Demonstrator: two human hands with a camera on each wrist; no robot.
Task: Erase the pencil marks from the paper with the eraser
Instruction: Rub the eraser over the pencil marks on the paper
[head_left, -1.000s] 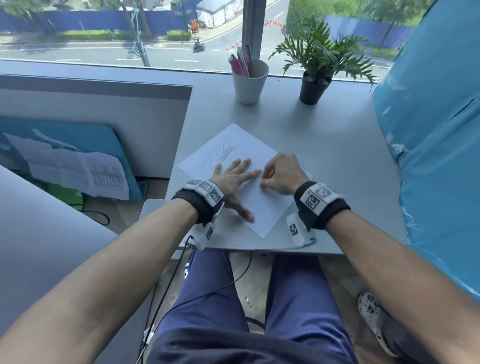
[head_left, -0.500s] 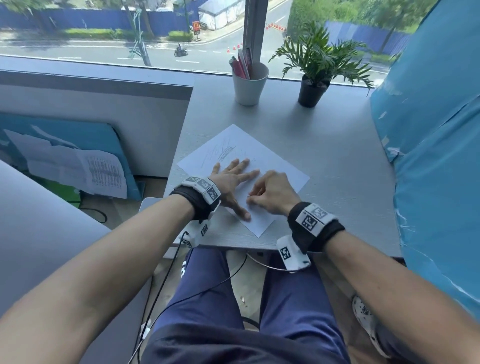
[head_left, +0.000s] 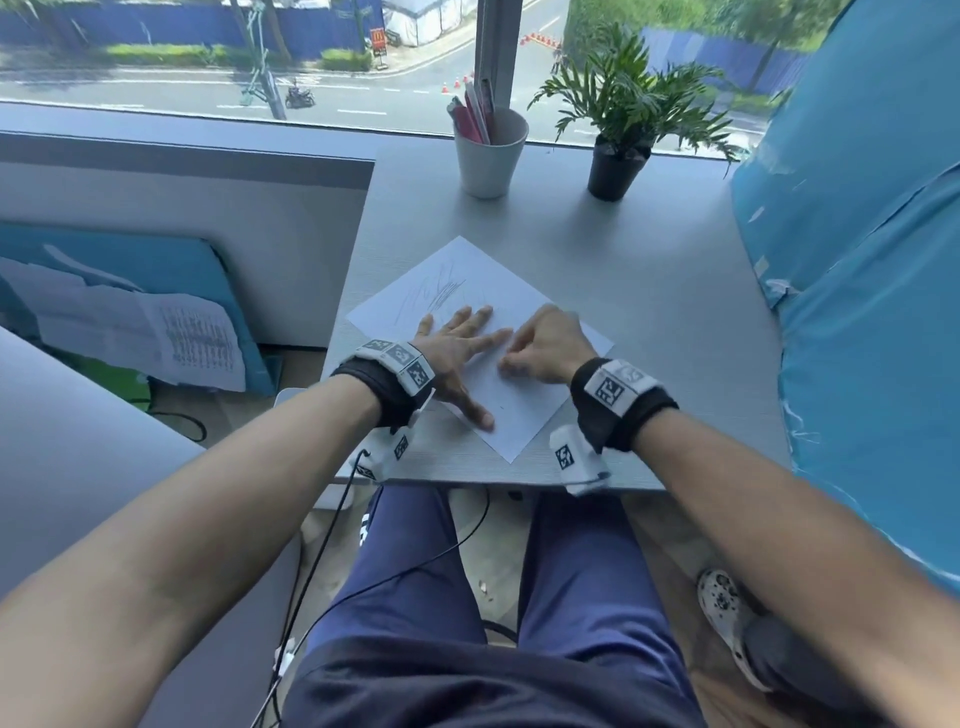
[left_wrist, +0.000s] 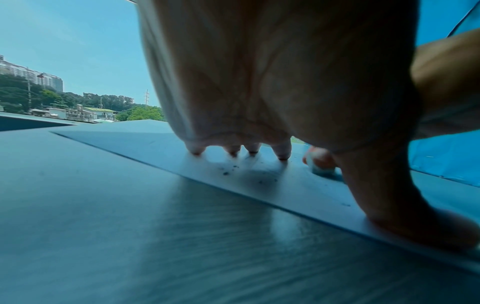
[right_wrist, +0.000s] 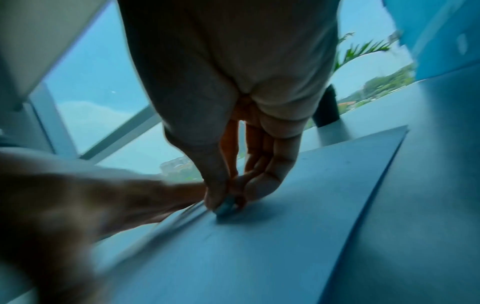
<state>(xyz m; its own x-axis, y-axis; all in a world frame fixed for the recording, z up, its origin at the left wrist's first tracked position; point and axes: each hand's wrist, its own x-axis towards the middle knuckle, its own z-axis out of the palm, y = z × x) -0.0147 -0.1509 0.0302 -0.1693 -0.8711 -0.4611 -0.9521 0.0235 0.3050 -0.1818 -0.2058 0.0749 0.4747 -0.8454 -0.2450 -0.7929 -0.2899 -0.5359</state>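
The eraser (right_wrist: 226, 204) sits pinched in the right hand (head_left: 545, 345), pressed onto the paper (head_left: 530, 410) near its middle. The pencil marks (head_left: 441, 291) lie toward the paper's far corner. The left hand (head_left: 457, 353) lies flat beside the eraser, fingers spread, pinning the paper to the tabletop (head_left: 665, 291). Dark crumbs (left_wrist: 228, 171) dot the paper by its fingertips.

White paper (head_left: 524, 410) under my palms, grey pencil marks (head_left: 441, 293) scribbled across it, on a pale grey desk (head_left: 649, 291). Black wristbands (head_left: 623, 405) carry black-and-white square codes. A white cup (head_left: 488, 156) holds pink pens (head_left: 470, 117); a black pot (head_left: 615, 171) holds green leaves.
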